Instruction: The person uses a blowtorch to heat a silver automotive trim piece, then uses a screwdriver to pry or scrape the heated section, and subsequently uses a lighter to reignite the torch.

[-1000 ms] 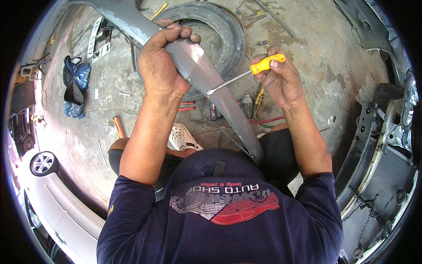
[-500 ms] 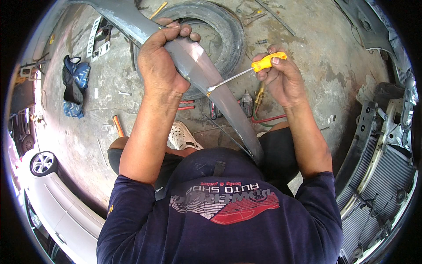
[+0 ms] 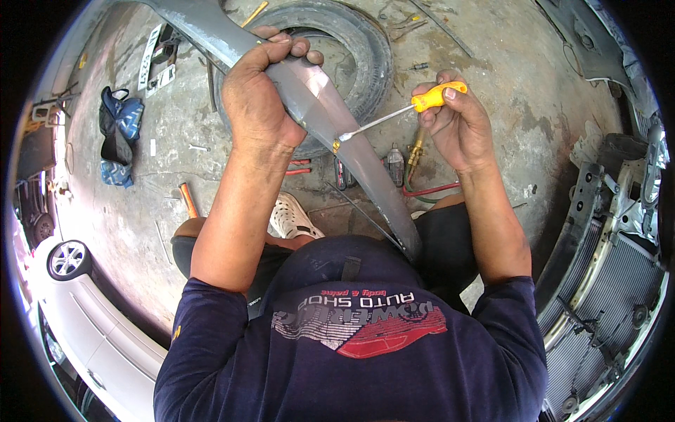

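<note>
Grey panel (image 3: 376,184) front and centre, the longest thing in play, slanting from the upper left right down to the right thigh (image 3: 446,243). It's held above the concrete floor (image 3: 510,63), crossing over a black tyre (image 3: 376,63) that lies flat, and there's a worry: with just 1 hand clasping the upper half, a loosened hold could let that far end dip and knock against the rubber or the concrete.

On to the 2 hands! The left hand (image 3: 264,98) hooks over the panel, fingers curled round its far edge, palm at the near side, a firm-looking grasp. The right hand (image 3: 457,130) sits out to the right of the panel, thumb and fingers pinching the handle of a yellow-handled screwdriver (image 3: 430,98). That slim shaft reaches over the panel, pale tip right at it; touching or barely clear, I can't tell from here. A slip of that light pinch, or too much push, could skate the metal and score the grey face.

And smallest of all, a yellow patch (image 3: 336,145) on the panel, just beside the tip. Too tiny to identify; if it's soft, a sideways drag could smear it.
</note>
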Demonstrator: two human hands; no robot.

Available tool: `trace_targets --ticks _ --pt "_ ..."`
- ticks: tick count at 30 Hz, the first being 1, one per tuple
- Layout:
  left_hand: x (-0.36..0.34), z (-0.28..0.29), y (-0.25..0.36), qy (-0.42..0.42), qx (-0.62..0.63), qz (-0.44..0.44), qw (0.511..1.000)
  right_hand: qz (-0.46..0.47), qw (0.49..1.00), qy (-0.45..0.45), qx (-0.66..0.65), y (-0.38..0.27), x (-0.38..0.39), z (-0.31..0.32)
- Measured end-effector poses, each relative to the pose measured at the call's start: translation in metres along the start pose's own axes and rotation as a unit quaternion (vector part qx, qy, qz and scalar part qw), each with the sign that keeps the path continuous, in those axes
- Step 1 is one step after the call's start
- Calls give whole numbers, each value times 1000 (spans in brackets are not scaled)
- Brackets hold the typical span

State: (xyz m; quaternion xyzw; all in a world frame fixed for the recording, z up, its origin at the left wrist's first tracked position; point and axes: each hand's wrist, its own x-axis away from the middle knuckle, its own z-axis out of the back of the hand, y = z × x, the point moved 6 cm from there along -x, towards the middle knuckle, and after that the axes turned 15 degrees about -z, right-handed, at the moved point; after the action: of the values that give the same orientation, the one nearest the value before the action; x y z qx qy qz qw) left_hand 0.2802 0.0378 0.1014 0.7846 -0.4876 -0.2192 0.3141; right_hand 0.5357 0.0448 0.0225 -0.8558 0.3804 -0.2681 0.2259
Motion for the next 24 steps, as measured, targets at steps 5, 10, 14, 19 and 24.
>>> trace_targets --ticks 5,10,14,19,24 --pt "1 -3 0 0 9 3 1000 7 999 7 37 1 -1 -2" --pt "4 -9 2 9 -15 0 1000 16 999 -1 49 0 -2 -2" --pt "2 -6 2 11 -6 -1 1000 17 998 -16 50 1 -1 -2" --pt "3 -6 2 13 3 -2 1000 20 999 -40 22 -1 0 4" --pt "3 -8 1 7 19 1 1000 45 995 -78 48 -7 3 -1"
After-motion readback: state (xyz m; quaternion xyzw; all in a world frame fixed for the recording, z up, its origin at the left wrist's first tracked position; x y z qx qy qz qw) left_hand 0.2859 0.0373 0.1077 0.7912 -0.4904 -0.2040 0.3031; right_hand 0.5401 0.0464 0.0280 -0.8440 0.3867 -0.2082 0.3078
